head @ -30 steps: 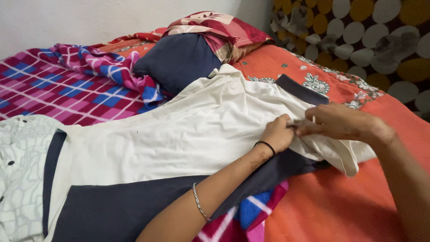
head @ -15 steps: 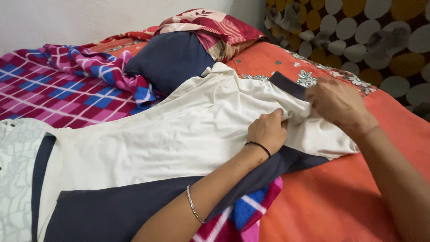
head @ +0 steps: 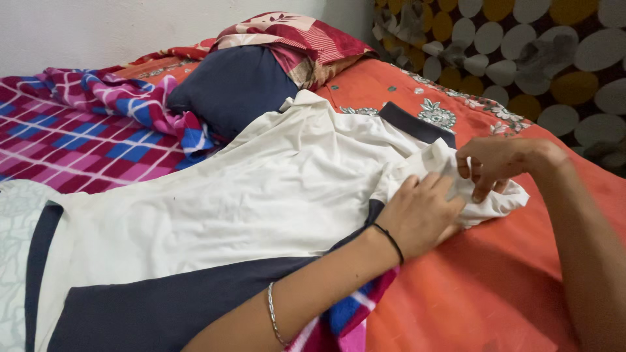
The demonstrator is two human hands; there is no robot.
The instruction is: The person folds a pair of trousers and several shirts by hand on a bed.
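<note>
1. Bed [head: 495,287]: covered by an orange flowered sheet; a checked pink-and-blue blanket [head: 78,137] lies at the far left, a navy pillow [head: 235,85] and a red patterned pillow [head: 293,39] at the head.
2. Shirt [head: 261,189]: cream with navy panels, spread flat across the bed, collar end bunched at the right edge, just under both hands.
3. Left hand [head: 424,212]: laid palm down on the bunched cloth, fingers loosely spread; nothing is gripped, the fabric is only pinned.
4. Right hand [head: 499,163]: fingers curled, a fold of cream cloth pinched at the fingertips.
5. Risk: the fold could slip from so light a pinch; creases are likely to be set in if the bunch is pressed flat; the shirt could be dragged askew by uneven pulling.
</note>
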